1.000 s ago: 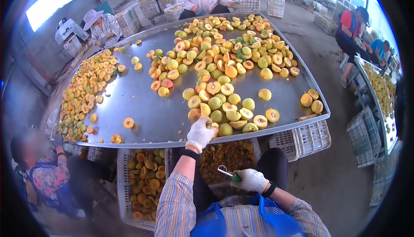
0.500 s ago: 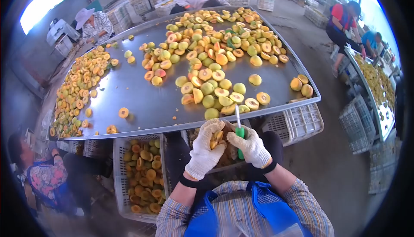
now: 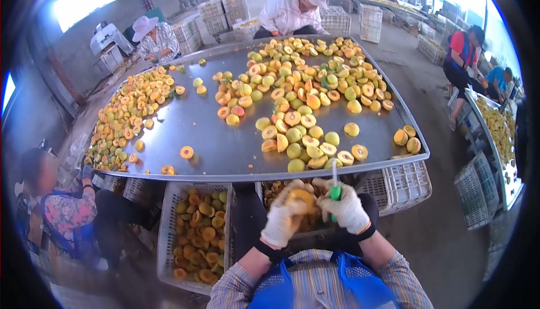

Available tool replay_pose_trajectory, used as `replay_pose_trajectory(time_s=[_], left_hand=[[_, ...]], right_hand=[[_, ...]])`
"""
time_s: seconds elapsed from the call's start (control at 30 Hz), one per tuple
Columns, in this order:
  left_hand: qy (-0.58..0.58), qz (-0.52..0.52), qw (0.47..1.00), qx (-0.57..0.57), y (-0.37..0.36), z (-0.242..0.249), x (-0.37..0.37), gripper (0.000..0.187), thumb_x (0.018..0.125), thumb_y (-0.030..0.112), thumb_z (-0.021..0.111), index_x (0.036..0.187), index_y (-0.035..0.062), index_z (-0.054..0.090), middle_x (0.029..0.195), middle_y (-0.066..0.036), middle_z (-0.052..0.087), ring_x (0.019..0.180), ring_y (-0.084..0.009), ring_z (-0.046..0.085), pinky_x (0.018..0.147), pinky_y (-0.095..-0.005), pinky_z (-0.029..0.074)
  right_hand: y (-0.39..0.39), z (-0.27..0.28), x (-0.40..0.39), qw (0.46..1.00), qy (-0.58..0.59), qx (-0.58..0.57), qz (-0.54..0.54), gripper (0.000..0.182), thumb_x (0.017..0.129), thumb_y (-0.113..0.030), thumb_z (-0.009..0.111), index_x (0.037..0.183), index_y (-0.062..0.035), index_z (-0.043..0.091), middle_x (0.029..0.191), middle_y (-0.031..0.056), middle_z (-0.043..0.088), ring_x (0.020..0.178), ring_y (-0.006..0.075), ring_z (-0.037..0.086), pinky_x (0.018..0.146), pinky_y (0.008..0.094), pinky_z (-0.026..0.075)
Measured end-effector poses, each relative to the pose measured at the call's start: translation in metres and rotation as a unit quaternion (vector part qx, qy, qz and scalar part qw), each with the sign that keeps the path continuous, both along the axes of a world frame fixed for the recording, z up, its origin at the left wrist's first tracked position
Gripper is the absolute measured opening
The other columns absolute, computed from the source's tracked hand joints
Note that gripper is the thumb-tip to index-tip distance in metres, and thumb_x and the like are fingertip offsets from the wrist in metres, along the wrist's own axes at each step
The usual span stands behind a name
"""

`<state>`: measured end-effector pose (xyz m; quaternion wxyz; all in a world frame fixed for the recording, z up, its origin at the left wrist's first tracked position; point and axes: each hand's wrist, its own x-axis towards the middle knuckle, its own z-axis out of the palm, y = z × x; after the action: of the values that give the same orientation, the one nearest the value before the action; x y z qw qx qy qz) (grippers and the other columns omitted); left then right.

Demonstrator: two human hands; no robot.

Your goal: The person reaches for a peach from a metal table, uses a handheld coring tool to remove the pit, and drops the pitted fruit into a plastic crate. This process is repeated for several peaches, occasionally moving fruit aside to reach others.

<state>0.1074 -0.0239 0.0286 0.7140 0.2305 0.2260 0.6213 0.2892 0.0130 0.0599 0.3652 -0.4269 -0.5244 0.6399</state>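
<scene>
Peach half (image 3: 299,198) sits cupped in the gloved left hand (image 3: 284,219), held just below the near edge of the table (image 3: 185,123) and above a crate of pits and scraps (image 3: 281,188). Its cut face, orange-yellow and round, turns up and toward the right hand (image 3: 346,208), which lies just beside it, nearly touching. The left hand's fingers curl around the fruit from beneath. The right hand is closed tight around a green-handled pitting tool (image 3: 335,188), whose long axis stands nearly upright, pale metal end pointing up toward the table. Both hands wear white knit gloves. A second crate (image 3: 197,230) to the left holds pitted halves, and many more peaches (image 3: 304,134) lie on the table beyond.
</scene>
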Motion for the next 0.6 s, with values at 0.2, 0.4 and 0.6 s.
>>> replay_pose_trajectory(time_s=[0.2, 0.4, 0.6], left_hand=[[-0.007, 0.063, 0.995, -0.082, 0.001, 0.008, -0.02, 0.059, 0.099, 0.062, 0.045, 0.123, 0.0106, 0.061, 0.1, -0.015, 0.068, 0.062, -0.0199, 0.064, 0.05, -0.0286, 0.049], [0.005, 0.07, 0.993, -0.097, 0.002, 0.001, -0.008, 0.048, 0.099, 0.051, 0.055, 0.13, 0.0147, 0.057, 0.107, -0.012, 0.066, 0.079, -0.0246, 0.069, 0.059, -0.034, 0.056], [-0.094, 0.036, 0.995, 0.012, -0.001, -0.007, -0.008, 0.043, 0.101, 0.032, 0.055, 0.128, -0.0015, 0.057, 0.124, -0.019, 0.061, 0.11, -0.0292, 0.062, 0.093, -0.0426, 0.053]], right_hand=[[-0.004, -0.006, 0.023, 0.991, -0.122, 0.026, -0.045, 0.054, 0.092, -0.019, 0.071, 0.141, -0.0062, 0.054, 0.071, -0.0017, 0.063, 0.058, 0.0054, 0.058, 0.056, 0.024, 0.049], [-0.025, -0.011, 0.012, 0.944, -0.326, 0.054, 0.01, 0.052, 0.087, -0.039, 0.073, 0.131, -0.0124, 0.064, 0.077, 0.0094, 0.07, 0.068, 0.0207, 0.071, 0.068, 0.0334, 0.055], [-0.039, 0.0, -0.003, 0.888, -0.41, 0.204, 0.055, 0.052, 0.084, -0.034, 0.072, 0.133, -0.0197, 0.062, 0.08, 0.0139, 0.072, 0.074, 0.0348, 0.071, 0.069, 0.0409, 0.058]])
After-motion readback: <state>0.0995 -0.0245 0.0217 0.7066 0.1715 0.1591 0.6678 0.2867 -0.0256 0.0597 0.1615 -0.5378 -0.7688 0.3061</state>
